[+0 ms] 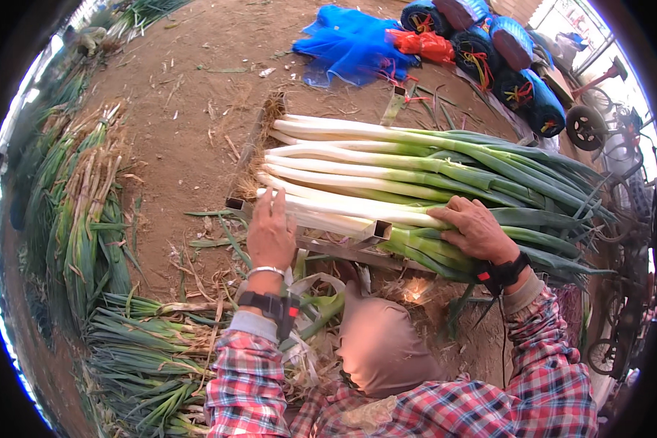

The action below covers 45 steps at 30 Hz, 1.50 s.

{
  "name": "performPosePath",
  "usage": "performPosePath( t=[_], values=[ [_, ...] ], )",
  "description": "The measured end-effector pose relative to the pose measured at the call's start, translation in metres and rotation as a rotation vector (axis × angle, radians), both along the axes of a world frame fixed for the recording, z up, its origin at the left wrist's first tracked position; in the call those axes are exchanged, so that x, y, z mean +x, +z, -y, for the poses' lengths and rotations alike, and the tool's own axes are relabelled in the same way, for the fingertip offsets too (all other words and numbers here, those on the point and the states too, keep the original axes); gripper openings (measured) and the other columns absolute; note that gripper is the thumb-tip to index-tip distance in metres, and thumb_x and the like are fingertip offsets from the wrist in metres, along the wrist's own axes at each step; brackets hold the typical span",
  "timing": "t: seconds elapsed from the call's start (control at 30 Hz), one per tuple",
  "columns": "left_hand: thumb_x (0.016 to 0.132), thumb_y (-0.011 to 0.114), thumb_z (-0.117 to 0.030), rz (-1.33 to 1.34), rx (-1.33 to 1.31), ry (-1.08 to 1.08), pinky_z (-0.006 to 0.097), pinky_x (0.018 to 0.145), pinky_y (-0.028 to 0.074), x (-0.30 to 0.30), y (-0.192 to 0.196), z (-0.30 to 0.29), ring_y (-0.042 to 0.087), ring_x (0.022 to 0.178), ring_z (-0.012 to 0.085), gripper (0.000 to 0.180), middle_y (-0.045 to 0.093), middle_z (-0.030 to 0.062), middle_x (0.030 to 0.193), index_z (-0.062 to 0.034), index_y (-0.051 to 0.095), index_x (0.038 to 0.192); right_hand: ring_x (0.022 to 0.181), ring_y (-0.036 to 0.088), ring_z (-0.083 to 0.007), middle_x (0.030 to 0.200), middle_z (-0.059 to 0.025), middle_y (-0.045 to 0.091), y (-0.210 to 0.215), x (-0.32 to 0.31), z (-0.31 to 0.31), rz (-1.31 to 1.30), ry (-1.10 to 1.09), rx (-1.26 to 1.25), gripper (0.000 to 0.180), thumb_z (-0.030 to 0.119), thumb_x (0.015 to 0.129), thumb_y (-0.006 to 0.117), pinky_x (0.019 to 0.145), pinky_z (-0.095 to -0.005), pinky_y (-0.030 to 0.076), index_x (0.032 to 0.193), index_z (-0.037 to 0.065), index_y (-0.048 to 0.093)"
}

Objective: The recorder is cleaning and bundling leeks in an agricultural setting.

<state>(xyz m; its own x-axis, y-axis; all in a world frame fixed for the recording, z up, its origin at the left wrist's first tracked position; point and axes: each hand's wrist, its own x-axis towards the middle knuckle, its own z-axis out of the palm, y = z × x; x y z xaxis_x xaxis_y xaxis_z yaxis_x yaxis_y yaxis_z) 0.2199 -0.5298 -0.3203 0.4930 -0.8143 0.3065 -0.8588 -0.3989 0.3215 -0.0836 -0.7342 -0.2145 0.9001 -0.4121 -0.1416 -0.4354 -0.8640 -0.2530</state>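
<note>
Large green onions [343, 175] lie side by side in a metal rack [332, 247], their white stalks and roots at the left and green leaves at the right. My left hand [271, 230] rests at the near root end, fingers stretched out over the white stalks. Further right, my right hand [480, 230] is closed with its fingers curled round a near green onion, where white turns to green. Its palm side is hidden. Square tube posts of the rack stand up around the pile.
Bundled green onions [87, 212] lie on the dirt floor at the left, with another heap [153, 365] at the lower left. Blue netting [343, 44], a red bag [425, 45] and rolled dark-blue bundles [515, 80] lie at the far right. Beyond them is a wheel [585, 128].
</note>
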Motion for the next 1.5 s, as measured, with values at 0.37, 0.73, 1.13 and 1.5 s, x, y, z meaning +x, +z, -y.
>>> performPosePath(
  t=[0.37,0.73,1.13,1.5],
  values=[
    [0.081,0.067,-0.025,0.114,0.072,0.007,0.037,0.096,0.045,0.023,-0.014,0.025,0.054,0.115,0.0274,0.032,0.059,0.0084,0.119,-0.0095,0.065,0.109,0.088,0.050,-0.0226,0.089,-0.0026,0.052,-0.013,0.009,-0.006,0.157,-0.019,-0.251,0.037,0.020,0.072,0.072,0.078,-0.0353,0.037,0.108,0.017,0.066],
    [0.077,0.070,-0.022,0.215,0.176,-0.121,0.037,0.082,0.049,0.030,-0.009,0.030,0.059,0.098,0.0260,0.025,0.061,0.0067,0.100,-0.0078,0.064,0.097,0.084,0.050,-0.0210,0.085,-0.0011,0.053,-0.024,0.011,-0.009,0.163,0.003,-0.253,0.026,0.020,0.076,0.069,0.075,-0.0352,0.034,0.101,0.017,0.066],
    [0.089,0.055,-0.020,0.251,0.108,-0.067,0.037,0.109,0.034,0.018,-0.035,0.018,0.042,0.130,0.0294,0.041,0.048,0.0131,0.136,0.0006,0.054,0.125,0.087,0.051,-0.0214,0.086,-0.0017,0.053,-0.037,0.011,-0.010,0.197,-0.065,-0.244,0.017,0.021,0.079,0.067,0.076,-0.0366,0.035,0.093,0.015,0.065],
    [0.092,0.055,-0.032,0.159,0.288,-0.017,0.035,0.113,0.028,0.016,-0.039,0.007,0.029,0.139,0.0295,0.058,0.033,0.0144,0.149,0.0005,0.042,0.137,0.088,0.049,-0.0236,0.087,-0.0040,0.051,-0.017,0.010,-0.011,0.153,-0.004,-0.264,0.028,0.021,0.074,0.070,0.078,-0.0375,0.036,0.100,0.013,0.063]
  ],
)
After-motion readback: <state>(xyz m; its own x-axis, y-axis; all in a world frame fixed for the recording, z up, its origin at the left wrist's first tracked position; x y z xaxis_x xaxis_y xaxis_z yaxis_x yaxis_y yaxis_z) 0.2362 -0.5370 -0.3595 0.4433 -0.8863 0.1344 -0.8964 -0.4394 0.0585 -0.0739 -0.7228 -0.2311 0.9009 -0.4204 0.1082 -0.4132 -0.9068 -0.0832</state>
